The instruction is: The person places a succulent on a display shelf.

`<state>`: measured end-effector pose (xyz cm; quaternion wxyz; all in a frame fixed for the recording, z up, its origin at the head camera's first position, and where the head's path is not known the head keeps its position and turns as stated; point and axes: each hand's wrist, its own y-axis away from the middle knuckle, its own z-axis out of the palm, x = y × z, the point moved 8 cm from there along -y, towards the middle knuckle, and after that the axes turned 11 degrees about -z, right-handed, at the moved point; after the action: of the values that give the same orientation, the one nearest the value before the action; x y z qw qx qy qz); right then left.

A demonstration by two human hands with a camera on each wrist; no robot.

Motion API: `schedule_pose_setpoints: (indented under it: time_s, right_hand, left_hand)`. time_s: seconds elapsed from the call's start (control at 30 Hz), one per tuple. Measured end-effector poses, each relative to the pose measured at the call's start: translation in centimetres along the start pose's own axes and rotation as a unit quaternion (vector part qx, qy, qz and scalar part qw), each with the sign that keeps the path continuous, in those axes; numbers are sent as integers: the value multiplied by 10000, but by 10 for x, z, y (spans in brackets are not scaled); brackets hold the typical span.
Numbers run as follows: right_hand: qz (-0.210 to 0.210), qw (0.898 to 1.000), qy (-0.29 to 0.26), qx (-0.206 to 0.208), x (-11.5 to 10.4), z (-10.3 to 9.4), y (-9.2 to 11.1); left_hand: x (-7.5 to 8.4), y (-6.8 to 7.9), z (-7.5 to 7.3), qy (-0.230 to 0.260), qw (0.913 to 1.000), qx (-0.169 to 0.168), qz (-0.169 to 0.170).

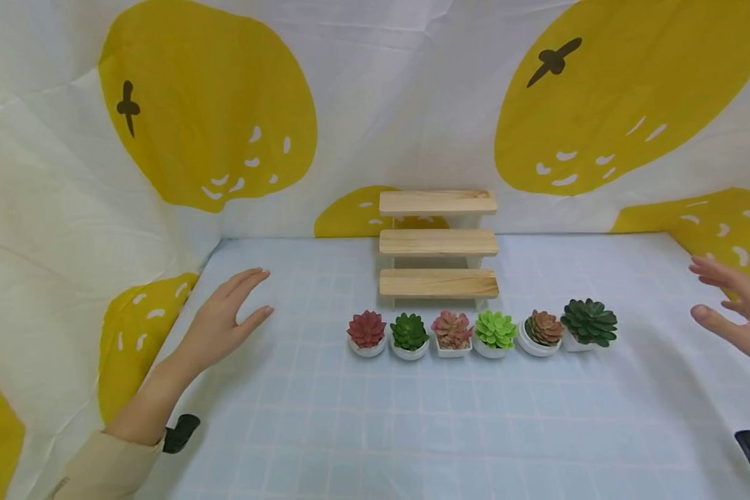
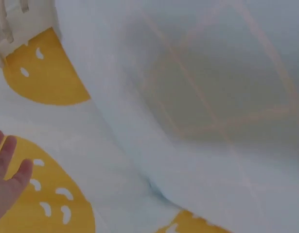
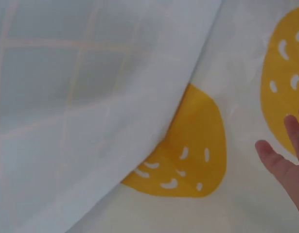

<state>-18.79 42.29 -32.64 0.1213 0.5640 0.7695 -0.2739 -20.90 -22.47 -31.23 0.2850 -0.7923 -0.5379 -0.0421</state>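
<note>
In the head view my left hand (image 1: 226,323) hovers over the left of the table, fingers extended and holding nothing. At the far right my right hand (image 1: 739,305), partly cut off, is also raised with its fingers spread and nothing in it. Between them stands a row of small potted succulents: a dark red one (image 1: 367,330), a green one (image 1: 409,332), a pink one (image 1: 453,329), a bright green one (image 1: 496,329), a brownish one (image 1: 543,328) and a large dark green one (image 1: 589,323). Neither hand touches them.
Behind the row stands a three-tier wooden display stand (image 1: 439,283) with pale treads. A light blue checked cloth (image 1: 350,430) covers the table. White fabric with yellow fruit prints (image 1: 212,104) hangs at the back and sides.
</note>
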Motion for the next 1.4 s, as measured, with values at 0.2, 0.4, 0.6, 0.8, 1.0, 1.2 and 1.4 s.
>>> schedule_pose_setpoints:
  time_s: [0.2,0.4,0.6,0.8,1.0,1.2,1.4]
  right_hand:
    - [206,9984,-461,-244,8,16,-1]
    - [371,9928,-588,-974,8,38,0]
    - [-99,9906,-871,-1055,6,52,-1]
    - [-304,9848,-1281,-1133,2,65,-1]
    - [-165,9791,-1585,-1262,2,77,-2]
    - [-171,9722,-1901,-1358,4,86,-1]
    - [-35,9709,-1917,-1436,4,91,-3]
  left_hand:
    - [-13,-5,30,1376,9794,-890,-1185]
    - [-19,-7,57,2481,9355,-1477,-2037]
    - [-10,-17,72,3554,8969,-1582,-2104]
    - [-8,-25,91,4317,8578,-1812,-2121]
    - [-7,-32,106,4685,8331,-1890,-2253]
    - [-6,-42,128,4848,8065,-2149,-2614]
    - [0,-52,148,4972,7759,-2465,-3000]
